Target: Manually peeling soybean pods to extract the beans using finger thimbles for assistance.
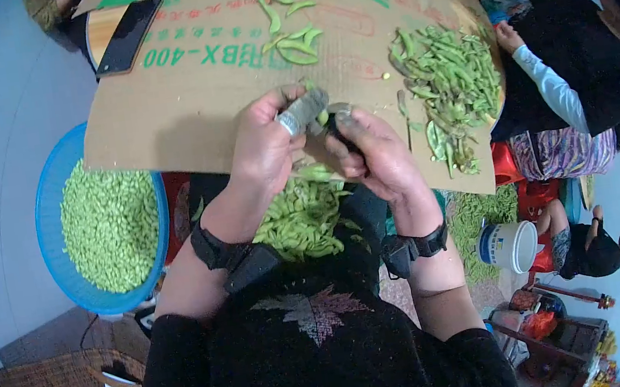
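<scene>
My left hand [265, 140] is closed in a pinch above the near edge of a cardboard sheet [181, 108]. Grey tape wraps one of its digits. Facing it, my right hand [379, 149] is closed too, with something black around or in its fingers that I cannot make out. Between the fingertips shows a small piece of a green bean pod [322, 118], mostly hidden. Below the hands, green pods [302, 222] are heaped on my lap. On the cardboard lie a few loose pods [297, 45] ahead and a larger pod pile [455, 76] to the right.
A blue basket [42, 221] holding shelled beans [109, 224] stands at the left. A black phone [130, 35] lies at the far left of the table. Two people [570, 53] [597, 246] sit at the right, near a white bucket [517, 246] and pods on the floor [481, 210].
</scene>
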A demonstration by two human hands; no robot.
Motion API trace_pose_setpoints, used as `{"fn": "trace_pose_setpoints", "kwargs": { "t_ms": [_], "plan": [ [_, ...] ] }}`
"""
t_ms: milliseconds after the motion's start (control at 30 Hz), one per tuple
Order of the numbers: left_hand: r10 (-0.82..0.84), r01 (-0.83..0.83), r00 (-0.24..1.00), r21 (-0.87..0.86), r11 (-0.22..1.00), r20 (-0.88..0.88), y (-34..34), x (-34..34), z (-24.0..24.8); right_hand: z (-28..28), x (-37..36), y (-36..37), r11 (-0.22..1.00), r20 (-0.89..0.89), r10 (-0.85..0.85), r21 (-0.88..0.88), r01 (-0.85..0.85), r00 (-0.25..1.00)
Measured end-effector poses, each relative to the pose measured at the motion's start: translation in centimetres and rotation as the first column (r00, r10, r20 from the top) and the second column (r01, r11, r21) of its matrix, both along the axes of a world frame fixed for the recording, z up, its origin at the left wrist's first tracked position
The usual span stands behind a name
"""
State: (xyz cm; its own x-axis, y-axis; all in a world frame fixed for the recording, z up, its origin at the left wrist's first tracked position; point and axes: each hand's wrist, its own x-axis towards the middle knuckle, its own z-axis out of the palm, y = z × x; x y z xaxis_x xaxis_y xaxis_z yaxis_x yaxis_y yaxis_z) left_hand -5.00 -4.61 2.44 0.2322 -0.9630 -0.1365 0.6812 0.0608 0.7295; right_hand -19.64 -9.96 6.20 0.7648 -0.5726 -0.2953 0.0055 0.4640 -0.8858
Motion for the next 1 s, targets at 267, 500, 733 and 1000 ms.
{"fn": "trace_pose_setpoints", "kwargs": {
  "t_ms": [267, 500, 733, 1000],
  "plan": [
    [0.203, -0.198, 0.969, -0.05, 0.979, 0.138, -0.3, -1.2, 0.5, 0.2, 0.0, 0.6, 0.997, 0.008, -0.066, -0.039, 0.066, 0.998],
    [-0.167, 0.15, 0.981, -0.161, 0.976, -0.096, 0.8, 0.2, -0.9, -0.3, -0.1, 1.2, 0.992, 0.014, -0.126, -0.023, 0.126, 0.992],
    [0.056, -0.035, 0.979, -0.112, 0.993, 0.194, 0.9, -1.4, -0.1, -2.6, 0.9, 1.9, 0.834, -0.058, -0.319, -0.491, 0.251, 0.946],
    [0.007, 0.02, 0.96, -0.092, 0.996, 0.281, 1.6, 0.9, -1.4, -1.3, 1.3, 1.6, 0.972, -0.052, -0.222, -0.095, 0.217, 0.974]
  ]
}}
